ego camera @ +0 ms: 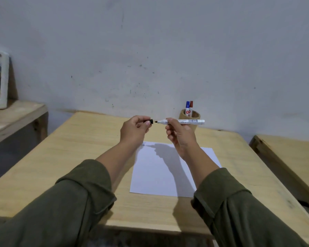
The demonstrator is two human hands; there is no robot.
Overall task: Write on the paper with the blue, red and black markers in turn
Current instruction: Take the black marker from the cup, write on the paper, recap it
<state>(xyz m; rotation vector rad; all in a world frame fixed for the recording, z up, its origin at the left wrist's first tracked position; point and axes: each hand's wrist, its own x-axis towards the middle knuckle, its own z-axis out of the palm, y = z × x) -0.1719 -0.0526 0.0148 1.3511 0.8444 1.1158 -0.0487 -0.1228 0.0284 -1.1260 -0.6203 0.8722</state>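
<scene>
— Dim, isn't it?
— Yes, soft and cool. The arms throw a dark shadow on the paper (161, 175), so light falls from above.
— Sharpness?
— Slightly soft; the table (78, 148) edges bow outward.

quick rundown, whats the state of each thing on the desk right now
black marker: uncapped, level in the right hand
cap: off, pinched in the left hand
blue marker: capped, upright in the holder
red marker: capped, upright beside it
paper: flat, some small marks at its far left corner
</scene>
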